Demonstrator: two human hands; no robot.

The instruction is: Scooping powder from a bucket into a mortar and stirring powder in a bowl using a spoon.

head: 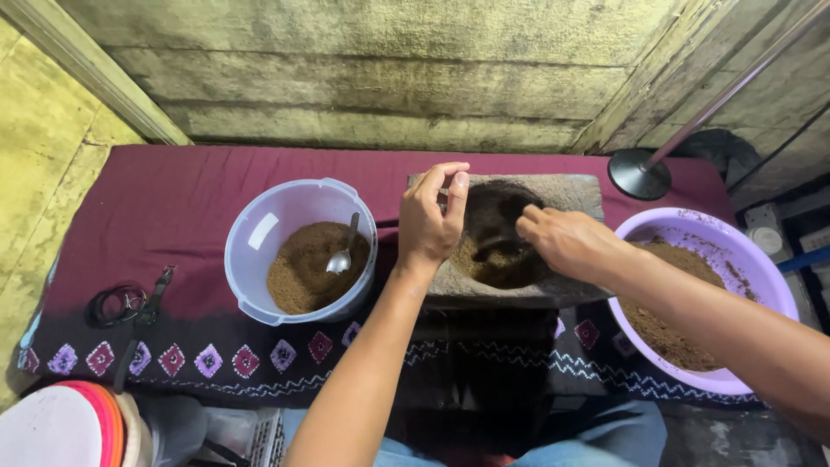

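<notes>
Weathered plank walls back a low bench draped in maroon cloth (173,207). At its right edge sits a purple basin (692,233) of brown powder; left, a clear bowl (259,225) with powder and a spoon (343,251). Between them lies a stone mortar (571,195). Over its hollow, the right hand (566,242) curls around something dark, while the left hand (428,220) pinches its fingertips together.
</notes>
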